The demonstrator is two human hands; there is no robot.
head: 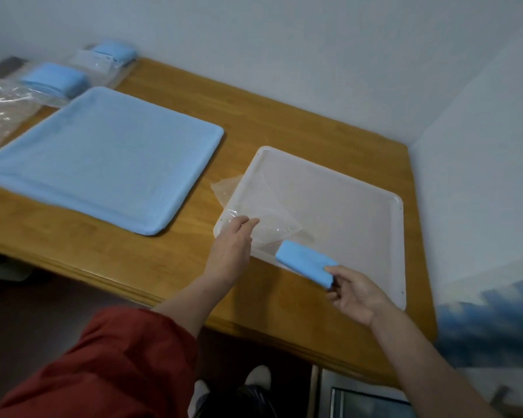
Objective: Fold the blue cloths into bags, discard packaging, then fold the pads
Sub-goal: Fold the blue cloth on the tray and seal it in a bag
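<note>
Head: R hand (357,292) pinches blue cloth (302,260); L hand (231,251) outstretched, touching bag (263,206).

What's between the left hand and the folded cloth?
Head view: the clear bag lying in the white tray spans the gap between left hand and folded cloth.

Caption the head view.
Over the tray, the right hand holds a folded cloth; the left hand touches the bag.

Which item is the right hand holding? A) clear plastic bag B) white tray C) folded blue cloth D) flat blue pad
C: the right hand pinches the folded blue cloth by one end above the white tray; the left hand is at the clear plastic bag.
</note>
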